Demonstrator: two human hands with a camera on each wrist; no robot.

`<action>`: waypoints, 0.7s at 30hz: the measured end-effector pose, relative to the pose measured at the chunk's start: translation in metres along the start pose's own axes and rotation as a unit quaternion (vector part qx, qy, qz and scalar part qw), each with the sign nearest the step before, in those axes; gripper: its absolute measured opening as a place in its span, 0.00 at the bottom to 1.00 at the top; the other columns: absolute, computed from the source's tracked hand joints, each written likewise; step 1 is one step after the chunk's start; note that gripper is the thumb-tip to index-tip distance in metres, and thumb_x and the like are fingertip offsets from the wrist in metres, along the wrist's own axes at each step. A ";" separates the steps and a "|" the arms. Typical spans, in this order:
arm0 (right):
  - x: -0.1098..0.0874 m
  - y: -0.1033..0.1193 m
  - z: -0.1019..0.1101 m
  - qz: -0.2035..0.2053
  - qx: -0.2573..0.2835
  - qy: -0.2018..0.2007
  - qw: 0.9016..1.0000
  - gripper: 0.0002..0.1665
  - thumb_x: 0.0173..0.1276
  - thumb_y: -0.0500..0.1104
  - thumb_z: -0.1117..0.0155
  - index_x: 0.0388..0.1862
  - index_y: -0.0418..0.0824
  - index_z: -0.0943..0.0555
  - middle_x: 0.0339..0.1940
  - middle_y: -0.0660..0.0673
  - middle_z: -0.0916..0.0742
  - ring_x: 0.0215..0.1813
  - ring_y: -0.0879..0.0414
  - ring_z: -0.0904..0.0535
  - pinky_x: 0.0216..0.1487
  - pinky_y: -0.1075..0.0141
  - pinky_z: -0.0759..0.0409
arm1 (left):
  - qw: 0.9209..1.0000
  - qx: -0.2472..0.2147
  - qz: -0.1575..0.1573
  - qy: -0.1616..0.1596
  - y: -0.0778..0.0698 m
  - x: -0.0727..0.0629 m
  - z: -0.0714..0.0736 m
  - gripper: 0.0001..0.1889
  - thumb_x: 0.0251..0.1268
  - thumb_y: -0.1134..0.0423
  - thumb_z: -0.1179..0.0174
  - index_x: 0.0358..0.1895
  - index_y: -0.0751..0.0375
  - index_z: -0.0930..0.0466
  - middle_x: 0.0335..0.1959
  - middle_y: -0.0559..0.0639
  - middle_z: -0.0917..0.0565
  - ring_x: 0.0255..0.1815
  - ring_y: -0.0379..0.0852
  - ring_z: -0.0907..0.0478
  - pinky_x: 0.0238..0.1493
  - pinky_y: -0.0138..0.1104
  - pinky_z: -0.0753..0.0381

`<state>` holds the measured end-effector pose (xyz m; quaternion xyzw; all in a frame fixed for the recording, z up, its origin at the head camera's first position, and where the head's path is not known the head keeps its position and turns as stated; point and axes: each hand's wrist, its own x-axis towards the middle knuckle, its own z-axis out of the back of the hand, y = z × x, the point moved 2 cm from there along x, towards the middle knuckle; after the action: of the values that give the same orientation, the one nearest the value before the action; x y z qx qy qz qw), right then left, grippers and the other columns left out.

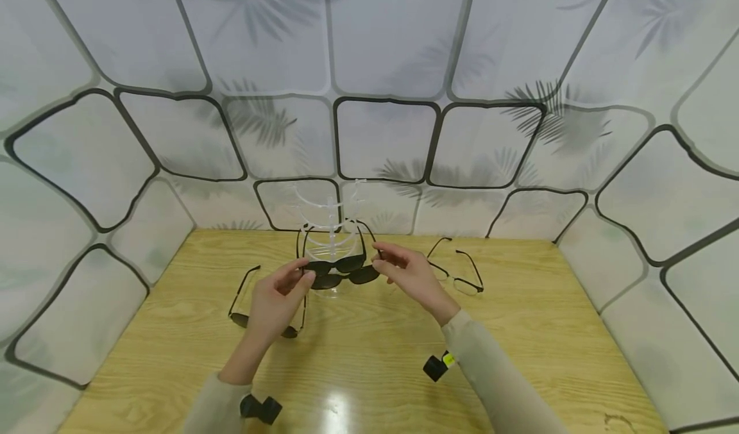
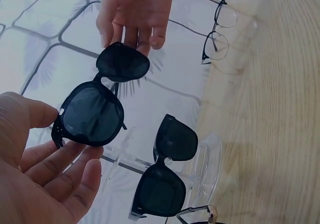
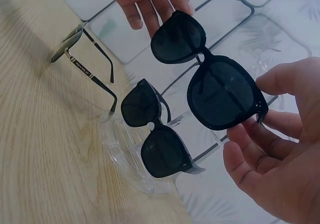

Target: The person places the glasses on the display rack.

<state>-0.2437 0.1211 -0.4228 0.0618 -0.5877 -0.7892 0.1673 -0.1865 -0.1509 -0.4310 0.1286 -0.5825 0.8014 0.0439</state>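
Observation:
Both hands hold a pair of black sunglasses (image 1: 365, 274) by its two sides, in front of a clear plastic display stand (image 1: 331, 219). My left hand (image 1: 277, 299) pinches one end of the frame between thumb and fingers. At the other end, my right hand (image 1: 411, 277) pinches the hinge corner, its thumb at the front edge in the right wrist view. The dark lenses (image 2: 94, 113) face back toward me. A second pair of black sunglasses (image 3: 162, 151) sits on a low tier of the stand, just behind and below the held pair.
Left of the stand, sunglasses with dark temples (image 1: 239, 319) lie on the wooden table (image 1: 369, 370), partly hidden by my left arm. Thin-rimmed clear glasses (image 1: 466, 286) lie to the right. A patterned cloth (image 1: 387, 139) encloses the table at the back and sides.

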 end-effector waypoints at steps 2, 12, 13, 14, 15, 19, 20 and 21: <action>0.002 0.000 -0.001 0.004 0.000 0.004 1.000 0.28 0.80 0.44 0.35 0.76 0.42 0.24 0.60 0.35 0.13 0.51 0.55 0.15 0.42 0.66 0.16 | 1.000 0.005 0.000 -0.003 0.000 0.002 0.001 0.19 0.73 0.62 0.32 0.64 0.60 0.14 0.49 0.61 0.08 0.43 0.26 0.16 0.47 0.23 0.17; 0.014 0.000 -0.005 0.001 -0.009 0.003 1.000 0.31 0.80 0.46 0.35 0.78 0.43 0.26 0.64 0.36 0.14 0.54 0.51 0.15 0.43 0.66 0.16 | 0.999 0.033 0.009 -0.017 0.002 0.013 0.004 0.19 0.73 0.61 0.31 0.64 0.58 0.14 0.52 0.62 0.09 0.50 0.41 0.12 0.47 0.22 0.18; 0.015 0.001 -0.006 0.000 -0.010 0.002 1.000 0.31 0.80 0.46 0.35 0.78 0.43 0.26 0.64 0.36 0.14 0.54 0.51 0.16 0.44 0.65 0.16 | 0.999 0.032 0.009 -0.018 0.002 0.015 0.005 0.19 0.73 0.61 0.31 0.64 0.59 0.14 0.52 0.62 0.09 0.50 0.39 0.12 0.47 0.22 0.19; 0.016 0.001 -0.006 0.000 -0.013 0.001 1.000 0.31 0.80 0.47 0.35 0.78 0.43 0.26 0.64 0.36 0.14 0.53 0.50 0.16 0.44 0.65 0.16 | 0.999 0.031 0.010 -0.017 0.002 0.016 0.005 0.19 0.74 0.60 0.32 0.64 0.59 0.14 0.52 0.62 0.09 0.49 0.38 0.12 0.47 0.22 0.19; 0.017 0.001 -0.007 0.000 -0.015 0.000 1.000 0.31 0.80 0.47 0.35 0.78 0.43 0.26 0.64 0.36 0.14 0.53 0.50 0.15 0.44 0.65 0.16 | 0.999 0.031 0.010 -0.017 0.002 0.017 0.005 0.19 0.74 0.60 0.32 0.64 0.59 0.14 0.51 0.62 0.09 0.48 0.36 0.12 0.47 0.21 0.19; 0.021 0.001 -0.009 -0.001 -0.022 -0.011 1.000 0.30 0.80 0.46 0.35 0.77 0.42 0.25 0.62 0.37 0.13 0.53 0.50 0.15 0.44 0.64 0.16 | 0.999 0.033 0.010 -0.015 0.004 0.022 0.005 0.19 0.75 0.60 0.33 0.65 0.58 0.14 0.51 0.61 0.09 0.47 0.37 0.12 0.46 0.21 0.19; 0.022 0.002 -0.009 -0.001 -0.022 -0.014 1.000 0.30 0.80 0.46 0.35 0.77 0.42 0.25 0.62 0.38 0.13 0.52 0.51 0.15 0.44 0.64 0.16 | 0.999 0.036 0.010 -0.014 0.005 0.024 0.005 0.19 0.75 0.60 0.33 0.65 0.58 0.14 0.51 0.61 0.09 0.49 0.40 0.12 0.46 0.21 0.19; 0.024 0.002 -0.010 -0.002 -0.022 -0.018 1.000 0.30 0.80 0.46 0.35 0.77 0.41 0.25 0.61 0.38 0.13 0.52 0.51 0.15 0.45 0.63 0.16 | 0.999 0.038 0.008 -0.014 0.006 0.025 0.005 0.19 0.75 0.60 0.33 0.65 0.58 0.15 0.51 0.61 0.09 0.50 0.43 0.11 0.46 0.21 0.20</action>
<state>-0.2626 0.1041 -0.4215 0.0455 -0.5730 -0.8032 0.1564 -0.2112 -0.1595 -0.4283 0.1364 -0.5534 0.8213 0.0244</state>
